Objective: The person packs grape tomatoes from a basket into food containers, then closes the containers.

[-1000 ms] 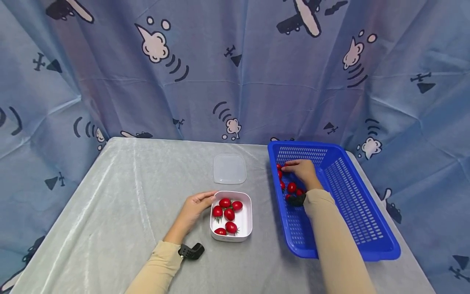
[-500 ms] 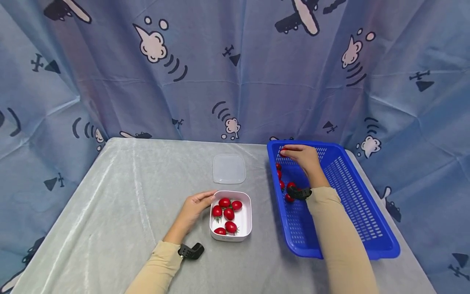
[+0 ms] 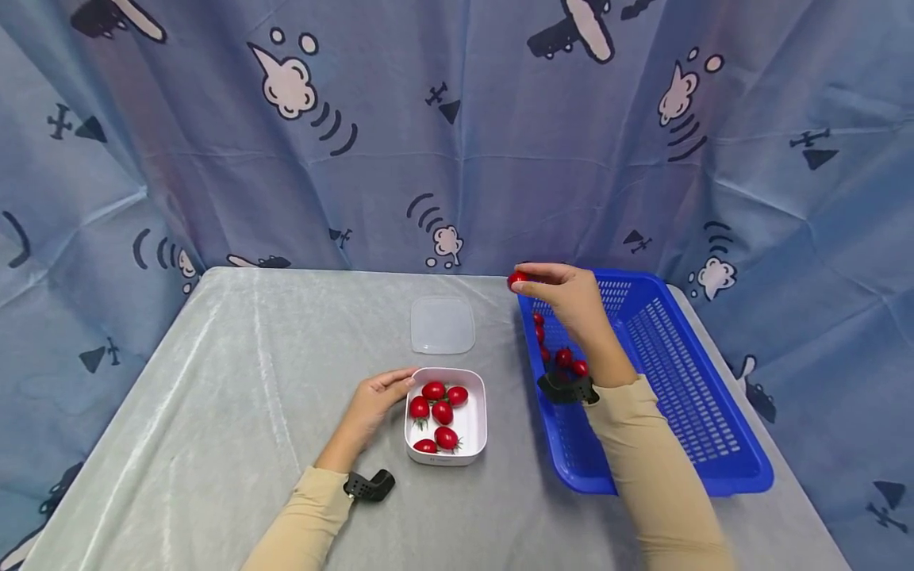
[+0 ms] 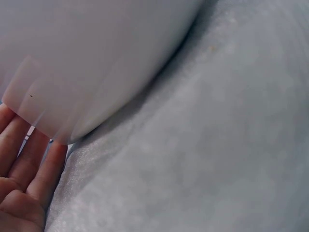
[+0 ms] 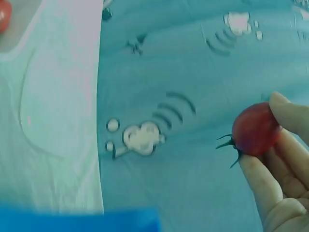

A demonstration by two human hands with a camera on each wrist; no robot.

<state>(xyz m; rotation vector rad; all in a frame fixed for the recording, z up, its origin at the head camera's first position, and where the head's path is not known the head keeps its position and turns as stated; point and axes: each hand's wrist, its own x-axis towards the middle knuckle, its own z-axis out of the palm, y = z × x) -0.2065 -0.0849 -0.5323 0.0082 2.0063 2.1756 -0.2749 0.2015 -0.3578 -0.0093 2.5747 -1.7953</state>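
The cherry tomato [image 5: 256,129] is pinched in the fingertips of the person's right hand [image 3: 571,300], thumb on one side and fingers on the other, the grip only as wide as the fruit; its green calyx points away from those fingers. From where I stand it's at the far left corner of the blue perforated plastic basket [image 3: 703,412], though I can't tell if it is over the rim or just outside. Nearer the person than those fingertips, more cherry tomatoes [image 3: 563,357] lie along the basket's left side, partly behind the black wrist device [image 3: 564,388].

The left hand [image 3: 371,406] has its fingers nearly straight, their tips against the outer wall of a white square box [image 3: 471,446], at its far left corner. Inside, just right of those fingertips, lie six cherry tomatoes [image 3: 442,412], some showing green calyxes. Back toward the sleeve is another black wrist device [image 3: 367,486].

Beyond the left fingertips and a little to their right, a translucent square lid [image 3: 443,325] lies flat on the pale grey tablecloth [image 3: 214,412]. Farthest from both hands hangs the blue curtain [image 3: 385,103], printed with cartoon aeroplanes and clouds.
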